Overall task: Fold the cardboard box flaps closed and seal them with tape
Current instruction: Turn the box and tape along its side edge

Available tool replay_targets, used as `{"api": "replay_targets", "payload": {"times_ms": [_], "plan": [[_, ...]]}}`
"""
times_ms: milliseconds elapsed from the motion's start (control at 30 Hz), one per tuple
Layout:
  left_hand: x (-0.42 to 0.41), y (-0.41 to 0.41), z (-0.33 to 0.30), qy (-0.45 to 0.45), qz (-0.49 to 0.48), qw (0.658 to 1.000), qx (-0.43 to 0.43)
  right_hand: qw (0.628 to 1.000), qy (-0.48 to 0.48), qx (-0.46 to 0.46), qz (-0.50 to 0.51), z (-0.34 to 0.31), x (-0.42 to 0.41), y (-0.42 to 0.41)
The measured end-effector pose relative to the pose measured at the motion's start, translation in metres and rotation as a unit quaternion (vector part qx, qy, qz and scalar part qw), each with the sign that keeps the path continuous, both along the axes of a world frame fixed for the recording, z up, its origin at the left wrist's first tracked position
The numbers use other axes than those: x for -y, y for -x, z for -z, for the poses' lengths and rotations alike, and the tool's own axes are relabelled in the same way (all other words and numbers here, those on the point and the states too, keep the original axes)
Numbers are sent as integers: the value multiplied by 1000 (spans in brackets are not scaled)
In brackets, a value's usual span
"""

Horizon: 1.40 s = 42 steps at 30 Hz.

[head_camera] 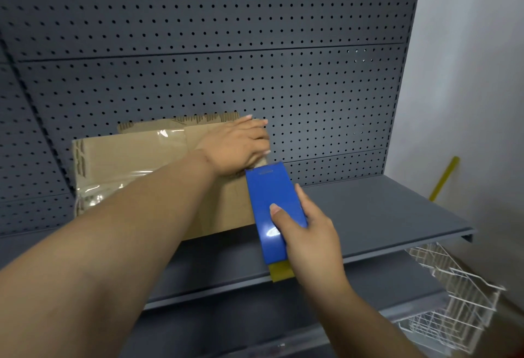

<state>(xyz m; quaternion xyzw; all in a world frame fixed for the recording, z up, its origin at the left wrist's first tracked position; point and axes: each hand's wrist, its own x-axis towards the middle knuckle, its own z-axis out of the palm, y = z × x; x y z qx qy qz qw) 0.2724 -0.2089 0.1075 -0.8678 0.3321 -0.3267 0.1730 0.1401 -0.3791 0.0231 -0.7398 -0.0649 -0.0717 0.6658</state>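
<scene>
A brown cardboard box stands on a grey metal shelf, its flaps folded down and strips of clear tape shining on its top and left side. My left hand lies flat on the box's top right corner, fingers curled over the far edge. My right hand grips a blue tape dispenser, whose front end touches the box's right side just below my left hand. A yellow part sticks out under the dispenser's near end.
A dark grey pegboard wall rises behind the shelf. A white wire basket hangs below at the right. A yellow stick leans against the white wall at the right.
</scene>
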Motion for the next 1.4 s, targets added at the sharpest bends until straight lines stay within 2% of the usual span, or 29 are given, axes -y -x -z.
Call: {"api": "replay_targets", "payload": {"times_ms": [100, 267, 500, 833, 1067, 1167, 1233, 1333, 1400], "plan": [[5, -10, -9, 26, -31, 998, -37, 1000, -6, 14, 8, -14, 7, -5], [9, -16, -12, 35, -53, 997, -48, 1000, 25, 13, -7, -25, 20, -16], [7, -11, -3, 38, -67, 996, -53, 999, -17, -23, -20, -5, 31, -4], [21, -12, -2, 29, -96, 992, -75, 998, -28, -52, -4, 22, 35, 11], [17, 0, -1, 64, -115, 986, -105, 997, -33, -62, -23, 22, 33, 5], [21, 10, 7, 125, -55, 989, -62, 998, -31, -59, -22, 20, 33, 6], [26, 14, 11, 86, -8, 996, -34, 998, -22, -59, -19, 19, 35, 6], [24, 15, 18, 34, 24, 996, -75, 998, -4, -65, -24, 21, 35, 9], [21, 15, 22, 11, 33, 997, -70, 998, 0, -66, -22, 24, 34, 11]]}}
